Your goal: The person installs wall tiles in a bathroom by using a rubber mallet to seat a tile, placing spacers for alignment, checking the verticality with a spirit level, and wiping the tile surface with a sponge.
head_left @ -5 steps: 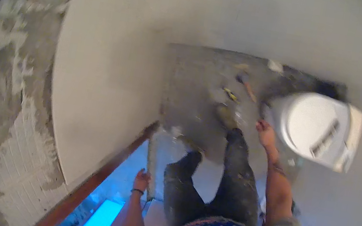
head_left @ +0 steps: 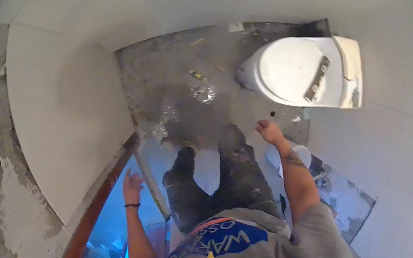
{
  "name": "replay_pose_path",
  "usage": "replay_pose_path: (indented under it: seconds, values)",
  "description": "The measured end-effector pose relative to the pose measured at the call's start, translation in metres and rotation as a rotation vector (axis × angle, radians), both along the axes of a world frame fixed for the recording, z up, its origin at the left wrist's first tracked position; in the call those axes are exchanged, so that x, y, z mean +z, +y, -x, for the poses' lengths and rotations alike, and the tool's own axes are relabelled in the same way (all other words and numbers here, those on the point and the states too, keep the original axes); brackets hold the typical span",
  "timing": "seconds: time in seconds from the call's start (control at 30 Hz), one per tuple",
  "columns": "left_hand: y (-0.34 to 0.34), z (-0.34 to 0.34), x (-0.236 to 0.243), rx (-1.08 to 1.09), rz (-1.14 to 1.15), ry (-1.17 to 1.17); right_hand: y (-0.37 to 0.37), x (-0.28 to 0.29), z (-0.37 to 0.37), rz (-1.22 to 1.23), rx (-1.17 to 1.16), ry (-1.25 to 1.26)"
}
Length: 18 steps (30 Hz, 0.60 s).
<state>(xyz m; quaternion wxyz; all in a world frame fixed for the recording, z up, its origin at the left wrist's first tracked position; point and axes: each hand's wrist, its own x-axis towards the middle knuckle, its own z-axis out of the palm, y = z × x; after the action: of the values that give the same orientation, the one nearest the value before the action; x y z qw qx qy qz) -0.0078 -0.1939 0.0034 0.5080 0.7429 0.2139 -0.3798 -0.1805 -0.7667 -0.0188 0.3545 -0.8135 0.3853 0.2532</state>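
My left hand [head_left: 132, 187] hangs in the air beside the brown door frame [head_left: 102, 204], its fingers apart and nothing in them. In front of my body on the right, my right hand [head_left: 270, 131] is raised with its fingers curled in, and no object shows in it. Beyond that hand stands a white toilet [head_left: 288, 66] with its lid down. A long flat metal-looking strip [head_left: 317, 79] lies across the toilet's top. Below my right forearm is a white bucket [head_left: 297, 156], partly covered by the arm. Neither hand touches anything.
On the grey, dirty floor [head_left: 168, 62] lies a small yellow and black tool [head_left: 197, 75], with a wet, shiny patch [head_left: 204, 94] near it. Pale wall panels [head_left: 64, 99] enclose the corner. A raised threshold [head_left: 152, 177] runs by my legs.
My view has swung to the right, so the toilet and floor sit further left and higher. The white bucket now shows. My left hand's fingers have spread more.
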Motion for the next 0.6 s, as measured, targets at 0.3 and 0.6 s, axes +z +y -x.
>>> replay_pose_path:
  seconds: [0.3,0.6]
  values:
    - [-0.124,0.072,0.020,-0.075,-0.336,-0.111,-0.154,-0.034,0.182,0.102,-0.028,0.064]
    - [-0.287,0.122,0.046,-0.728,-0.366,-0.155,-0.140,-0.048,0.343,-0.461,-0.573,0.166]
